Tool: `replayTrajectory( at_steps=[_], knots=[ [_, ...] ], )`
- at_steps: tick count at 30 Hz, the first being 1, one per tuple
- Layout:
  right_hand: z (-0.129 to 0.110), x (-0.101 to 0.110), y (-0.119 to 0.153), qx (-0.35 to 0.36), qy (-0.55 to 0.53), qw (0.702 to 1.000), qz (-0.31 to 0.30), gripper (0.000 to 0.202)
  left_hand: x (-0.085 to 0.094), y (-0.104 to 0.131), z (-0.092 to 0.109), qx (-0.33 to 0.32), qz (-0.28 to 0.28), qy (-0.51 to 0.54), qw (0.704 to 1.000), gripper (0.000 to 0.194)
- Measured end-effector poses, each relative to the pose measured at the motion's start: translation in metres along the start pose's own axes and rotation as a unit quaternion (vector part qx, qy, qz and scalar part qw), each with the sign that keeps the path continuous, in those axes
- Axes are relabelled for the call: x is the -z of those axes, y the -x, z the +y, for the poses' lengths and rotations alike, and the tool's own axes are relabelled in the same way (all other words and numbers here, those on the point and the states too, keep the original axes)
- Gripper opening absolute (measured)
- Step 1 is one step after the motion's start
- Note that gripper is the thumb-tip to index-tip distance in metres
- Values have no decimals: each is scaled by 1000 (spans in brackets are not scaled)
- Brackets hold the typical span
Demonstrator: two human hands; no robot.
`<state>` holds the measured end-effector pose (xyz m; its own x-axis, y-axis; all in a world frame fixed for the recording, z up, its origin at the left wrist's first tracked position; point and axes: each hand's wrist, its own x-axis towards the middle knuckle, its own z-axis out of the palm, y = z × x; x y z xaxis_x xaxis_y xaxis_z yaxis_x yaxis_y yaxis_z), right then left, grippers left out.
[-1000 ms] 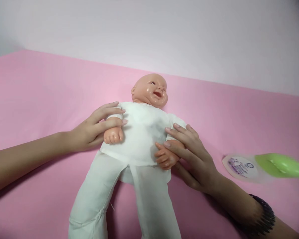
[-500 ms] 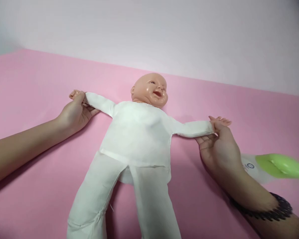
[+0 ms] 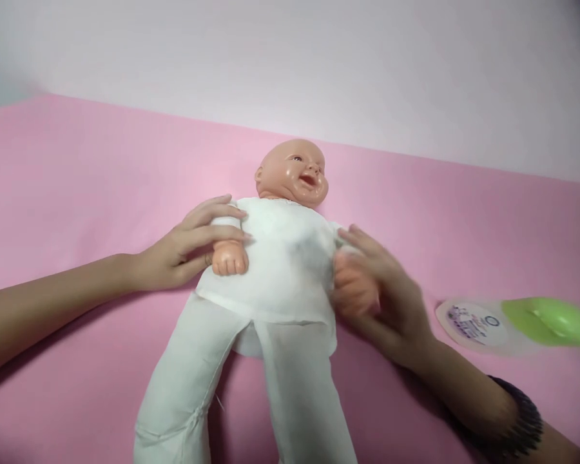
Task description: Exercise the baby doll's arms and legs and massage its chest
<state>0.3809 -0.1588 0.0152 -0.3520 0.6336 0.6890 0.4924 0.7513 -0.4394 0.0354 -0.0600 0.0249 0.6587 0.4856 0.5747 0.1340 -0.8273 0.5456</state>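
A baby doll [image 3: 275,258] with a bare plastic head and a white cloth body lies on its back, its face turned to the right. My left hand [image 3: 188,241] is around the doll's arm at the left, fingers laid across the white sleeve above its plastic fist [image 3: 230,259]. That arm is bent in against the doll's side. On the right, my right hand [image 3: 396,303] is around the doll's other arm, which is also folded in beside the torso. Motion blurs this hand and the plastic hand [image 3: 352,283] within it.
Beneath everything is a pink surface [image 3: 101,174], which meets a pale wall [image 3: 290,64] at the back. A clear bottle with a green cap [image 3: 555,321] lies on its side at the right, near my right wrist, which wears a black band [image 3: 517,419].
Both my hands have moved inward, bringing the doll's outstretched arms in to its sides. The bottle's label, partly hidden before, now shows.
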Motion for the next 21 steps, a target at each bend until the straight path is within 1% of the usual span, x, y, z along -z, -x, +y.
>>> replayTrajectory(
  at_steps=[1, 2, 3, 6, 10, 14, 16, 17, 18, 19, 20, 21],
  knots=[
    [-1, 0, 1, 9, 28, 998, -53, 63, 0, 0, 1, -13, -20, -20, 1000, 35],
    [-1, 0, 2, 11, 47, 995, -85, 63, 0, 0, 1, -14, -25, -30, 999, 35],
    [-2, 0, 3, 12, 56, 994, -93, 63, 0, 0, 1, -13, -21, -32, 999, 36],
    [-2, 0, 1, 9, 50, 996, -76, 60, 1, 0, -1, -14, -13, -35, 999, 39],
    [-1, 0, -1, 7, 46, 996, -70, 56, 0, 0, -2, -17, -9, -38, 999, 38],
    [0, 0, 1, 2, 31, 997, -65, 56, -2, 1, 0, -12, 0, -11, 1000, 38],
    [-1, -1, 2, -19, 11, 998, -57, 54, -3, 2, -1, 24, 39, 30, 999, 40],
    [-2, -1, 1, -39, -9, 998, -45, 52, -3, 2, -3, 56, 72, 63, 994, 42],
    [-2, -2, 0, -68, -40, 997, -19, 50, -2, 2, -6, 95, 114, 105, 983, 45],
    [-2, -2, -2, -105, -80, 991, 25, 48, -1, 2, -10, 139, 162, 155, 965, 47],
    [0, -2, -4, -146, -127, 977, 86, 46, 1, 1, -15, 186, 211, 210, 936, 46],
    [2, -1, -7, -190, -176, 952, 164, 45, 4, 0, -21, 235, 255, 263, 900, 40]
  ],
)
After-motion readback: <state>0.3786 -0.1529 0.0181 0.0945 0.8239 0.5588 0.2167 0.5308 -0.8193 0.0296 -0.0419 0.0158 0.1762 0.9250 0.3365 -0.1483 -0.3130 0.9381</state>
